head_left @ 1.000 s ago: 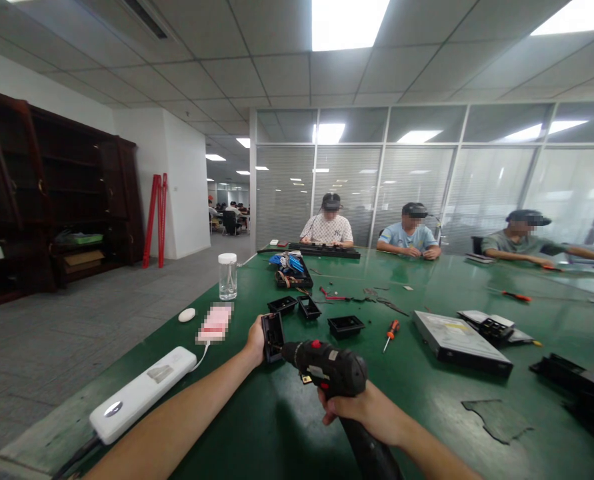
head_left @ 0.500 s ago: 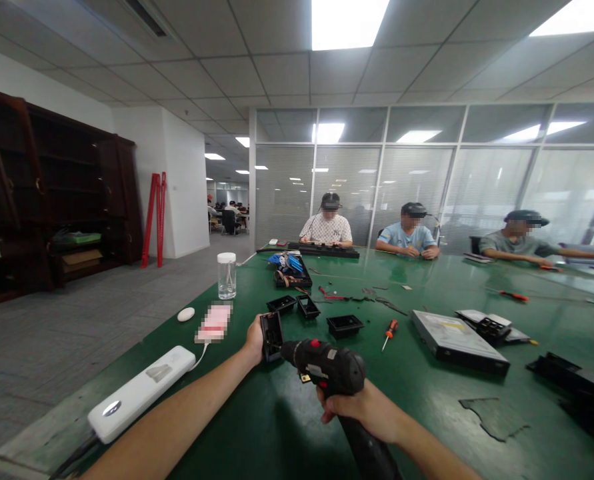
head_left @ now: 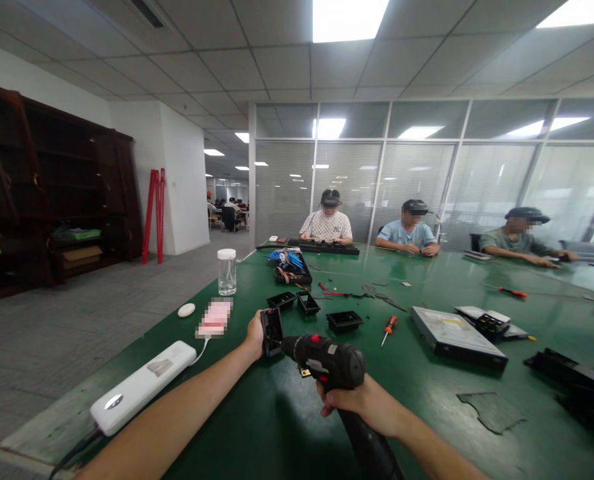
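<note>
My left hand [head_left: 255,335] is closed around the edge of a small black plastic housing [head_left: 272,331], tilted up above the green table [head_left: 247,407]. In my right hand [head_left: 349,399] is a black power drill [head_left: 327,360], gripped by its handle. The drill's front end points left at the housing's open side; whether its tip touches the housing I cannot tell. Beyond the held piece lie similar black housings [head_left: 344,321], and an orange screwdriver [head_left: 389,329] rests to their right.
At the left are a white power strip [head_left: 144,387], a phone [head_left: 215,318] and a clear jar [head_left: 227,273]. A metal drive box [head_left: 457,339] and black parts [head_left: 569,373] lie at the right. Three people sit across the table.
The camera view has shifted slightly. The housing and drill stay in my hands, in nearly the same pose. At the far right, the seated person's hands have moved.
</note>
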The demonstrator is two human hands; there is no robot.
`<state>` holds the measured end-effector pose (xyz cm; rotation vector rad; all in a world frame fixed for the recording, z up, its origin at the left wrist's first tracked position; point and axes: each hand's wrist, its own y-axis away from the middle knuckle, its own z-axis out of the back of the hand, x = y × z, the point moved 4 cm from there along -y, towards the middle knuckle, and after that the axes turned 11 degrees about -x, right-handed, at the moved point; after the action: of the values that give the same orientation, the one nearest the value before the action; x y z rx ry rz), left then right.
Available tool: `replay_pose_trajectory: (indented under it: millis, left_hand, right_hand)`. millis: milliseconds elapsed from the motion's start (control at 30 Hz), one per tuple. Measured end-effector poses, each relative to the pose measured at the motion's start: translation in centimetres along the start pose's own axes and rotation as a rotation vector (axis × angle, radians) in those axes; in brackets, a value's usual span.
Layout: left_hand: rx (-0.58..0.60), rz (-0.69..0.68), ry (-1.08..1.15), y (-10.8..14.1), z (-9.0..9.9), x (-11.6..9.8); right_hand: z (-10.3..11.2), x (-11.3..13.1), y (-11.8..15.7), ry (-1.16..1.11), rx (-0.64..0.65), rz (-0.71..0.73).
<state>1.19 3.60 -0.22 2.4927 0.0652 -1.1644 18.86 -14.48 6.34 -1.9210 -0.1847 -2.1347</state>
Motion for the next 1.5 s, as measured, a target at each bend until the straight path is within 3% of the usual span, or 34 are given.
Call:
replay_pose_trajectory:
  millis: [133, 600, 1500]
  left_hand:
    - [0.078, -0.015, -0.023, -0.27, -0.20, 0.09]
    - [0.075, -0.037, -0.015, -0.69, -0.11, 0.17]
    - [0.094, -0.021, -0.022, -1.07, -0.05, 0.43]
  right_hand:
    - [0.03, -0.01, 0.01, 0.015, 0.006, -0.001]
    - [-0.04, -0.02, 0.07, -0.049, 0.022, 0.011]
    - [0.12, 0.13, 0.14, 0.042, 0.016, 0.013]
